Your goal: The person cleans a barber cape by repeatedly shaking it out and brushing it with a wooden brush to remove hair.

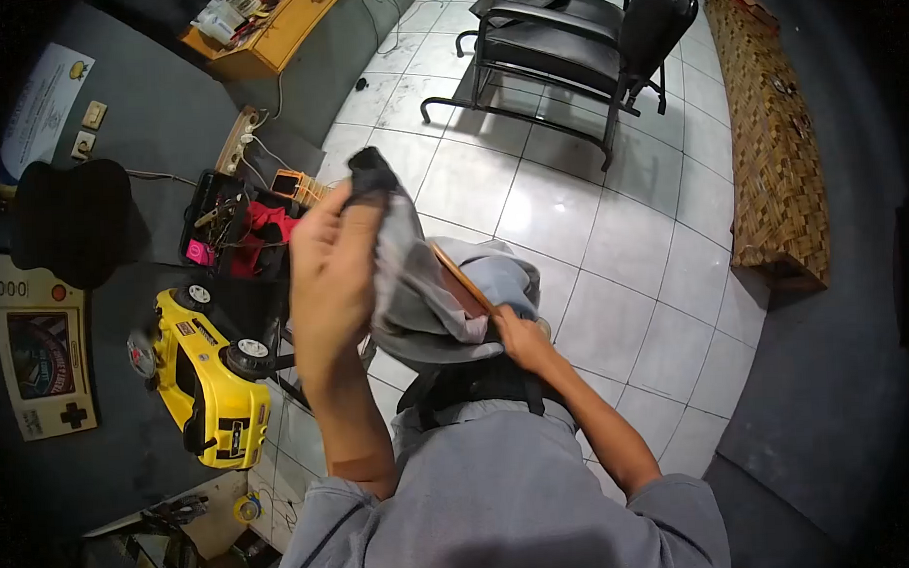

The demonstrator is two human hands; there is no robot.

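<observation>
My left hand is raised and pinches the black edge of a grey cloth, its fingers slightly blurred. The cloth hangs in folds in front of my waist, with a pinkish part near its lower end. Lower and to the right, my right hand closes around the near end of a thin, brown, stick-like thing, which slants up and left against the cloth. What exactly it is, I cannot make out. A light blue-grey piece of fabric lies just beyond it.
A black metal-framed chair stands ahead on white tiles. To the left are a yellow toy car, an open black toolbox and a dark cap-like thing. A woven box runs along the right wall; a wooden desk is upper left.
</observation>
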